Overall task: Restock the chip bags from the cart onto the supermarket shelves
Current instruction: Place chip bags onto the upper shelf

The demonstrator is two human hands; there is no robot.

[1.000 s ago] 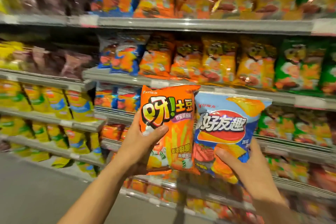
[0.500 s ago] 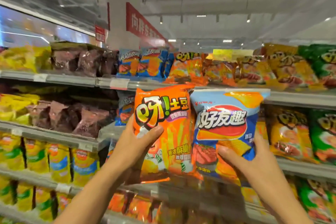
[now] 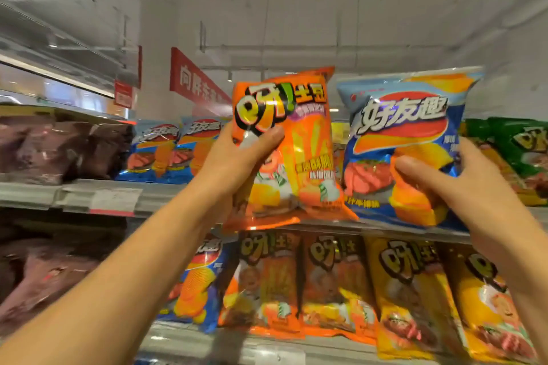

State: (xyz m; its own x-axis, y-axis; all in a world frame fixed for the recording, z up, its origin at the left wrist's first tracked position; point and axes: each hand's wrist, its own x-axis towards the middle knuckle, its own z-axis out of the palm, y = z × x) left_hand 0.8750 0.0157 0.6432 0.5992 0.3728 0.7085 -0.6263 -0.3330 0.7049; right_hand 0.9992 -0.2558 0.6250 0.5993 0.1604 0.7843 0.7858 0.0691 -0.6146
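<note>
My left hand grips an orange chip bag by its left side, thumb across the front. My right hand grips a blue chip bag at its lower right, thumb on the front. Both bags are held upright, side by side, at the height of the top shelf. Blue bags of the same kind stand on that shelf just left of the orange bag. The cart is out of view.
Brown bags fill the top shelf at left, green and yellow bags at right. The shelf below holds blue, orange and yellow bags. A red sign hangs behind. The ceiling fills the upper view.
Both hands have lifted the two bags from mid-shelf height up to the top shelf, and my view has tilted upward with them. Both grips are unchanged.
</note>
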